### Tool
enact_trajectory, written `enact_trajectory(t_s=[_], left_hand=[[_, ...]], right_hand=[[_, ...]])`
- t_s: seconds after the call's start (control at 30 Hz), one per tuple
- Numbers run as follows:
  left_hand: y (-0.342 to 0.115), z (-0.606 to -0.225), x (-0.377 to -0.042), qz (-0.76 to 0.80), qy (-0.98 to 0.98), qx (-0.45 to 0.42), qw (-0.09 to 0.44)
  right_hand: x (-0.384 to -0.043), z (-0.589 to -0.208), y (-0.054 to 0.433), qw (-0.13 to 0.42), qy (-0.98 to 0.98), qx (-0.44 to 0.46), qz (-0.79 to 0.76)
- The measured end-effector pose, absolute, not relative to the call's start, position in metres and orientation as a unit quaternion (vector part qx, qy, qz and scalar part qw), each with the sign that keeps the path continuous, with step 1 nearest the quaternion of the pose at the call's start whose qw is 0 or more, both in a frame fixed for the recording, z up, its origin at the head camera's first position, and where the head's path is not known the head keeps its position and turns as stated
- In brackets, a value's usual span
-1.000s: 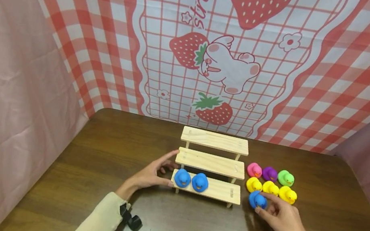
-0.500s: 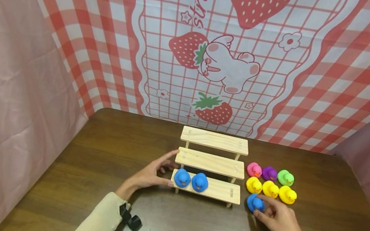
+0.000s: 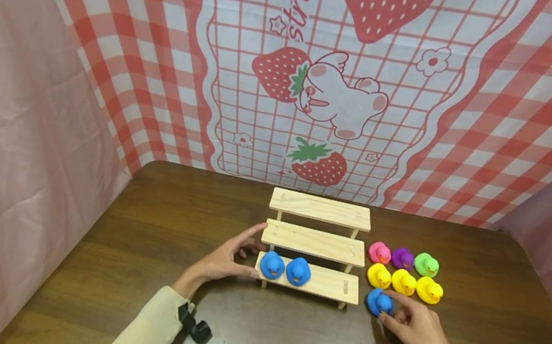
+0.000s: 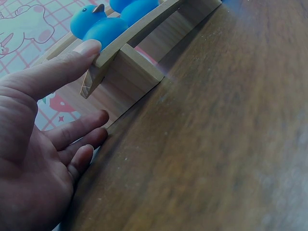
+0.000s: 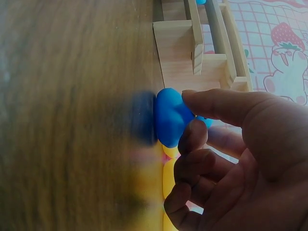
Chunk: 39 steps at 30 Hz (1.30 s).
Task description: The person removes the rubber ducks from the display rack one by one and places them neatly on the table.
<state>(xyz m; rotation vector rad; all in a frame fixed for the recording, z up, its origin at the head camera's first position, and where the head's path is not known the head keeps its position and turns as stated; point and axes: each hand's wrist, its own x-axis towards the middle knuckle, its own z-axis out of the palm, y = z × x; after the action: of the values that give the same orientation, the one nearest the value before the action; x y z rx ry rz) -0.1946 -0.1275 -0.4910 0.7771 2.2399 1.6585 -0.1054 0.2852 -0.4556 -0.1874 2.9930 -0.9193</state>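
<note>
Between thumb and fingers, my right hand (image 3: 416,330) pinches a blue rubber duck (image 3: 378,302) low over the table, just right of the wooden stand's bottom step. The right wrist view shows the duck's base (image 5: 168,120) close to the tabletop. A three-step wooden stand (image 3: 314,243) carries a blue duck (image 3: 272,265) at the left of its bottom step and another blue duck (image 3: 298,271) beside it. My left hand (image 3: 224,258) is at the stand's left end, fingers extended, its thumb (image 4: 72,65) touching the bottom step's edge.
Behind the held duck is a row of yellow ducks (image 3: 403,282). Farther back sit a pink duck (image 3: 380,253), a purple duck (image 3: 403,258) and a green duck (image 3: 426,265). A strawberry-print cloth (image 3: 343,98) hangs behind the brown table (image 3: 171,209).
My right hand has shifted slightly left and toward me with the blue duck, now lower and turned a little. The left hand and the stand have stayed put.
</note>
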Motion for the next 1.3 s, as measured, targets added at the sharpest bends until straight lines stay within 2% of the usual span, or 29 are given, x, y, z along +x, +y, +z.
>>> enact_trajectory(t_s=[0.3,0.6,0.9,1.3], left_hand=[[-0.128,-0.490,-0.194,0.571,0.765,0.270,0.124],[-0.128,-0.489,-0.194,0.571,0.765,0.271,0.123],[-0.127,-0.489,-0.194,0.575,0.762,0.272,0.121],[-0.127,-0.489,-0.193,0.572,0.764,0.272,0.121]], right_hand=[[-0.104,-0.455,0.285,-0.004,0.954,-0.064,-0.294],[-0.105,-0.438,0.284,-0.069,0.954,-0.081,-0.281],[-0.108,-0.414,0.280,-0.097,0.952,-0.077,-0.281],[-0.115,-0.398,0.260,-0.093,0.942,-0.088,-0.310]])
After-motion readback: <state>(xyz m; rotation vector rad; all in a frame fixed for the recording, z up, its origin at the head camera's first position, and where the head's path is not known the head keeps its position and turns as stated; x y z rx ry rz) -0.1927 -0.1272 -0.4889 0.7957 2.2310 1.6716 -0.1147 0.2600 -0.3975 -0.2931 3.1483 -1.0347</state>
